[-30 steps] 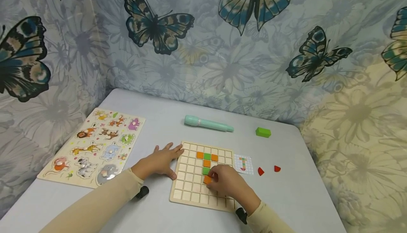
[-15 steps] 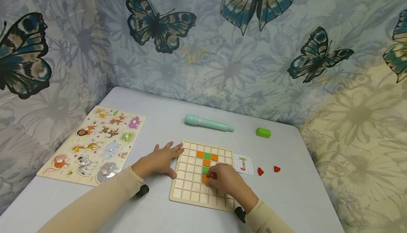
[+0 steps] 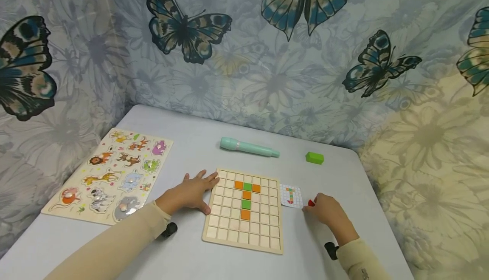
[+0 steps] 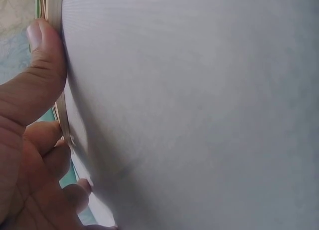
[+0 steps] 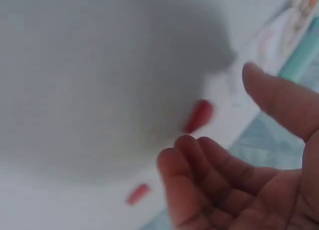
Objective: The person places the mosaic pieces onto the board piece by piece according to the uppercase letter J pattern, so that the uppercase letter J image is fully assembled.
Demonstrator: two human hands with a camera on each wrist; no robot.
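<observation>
My left hand is spread flat at the left side of the wooden grid board, with thumb and a fingertip against its edge. In the left wrist view the thumb presses that edge. Orange tiles and green tiles form a T on the grid. Beside the pattern card, my right hand reaches down over a red wedge-shaped piece. The right wrist view has thumb and fingers apart around the nearer red piece; another red piece lies farther off, hidden in the head view.
An animal puzzle board lies at the left of the white table. Behind the grid board is a mint-green tube-shaped object. A green block stands at the back right. Patterned walls rise behind the table.
My right hand has let go of the lowest orange tile, which now sits square in the grid, and has moved right to the red pieces. My left hand has stayed in place.
</observation>
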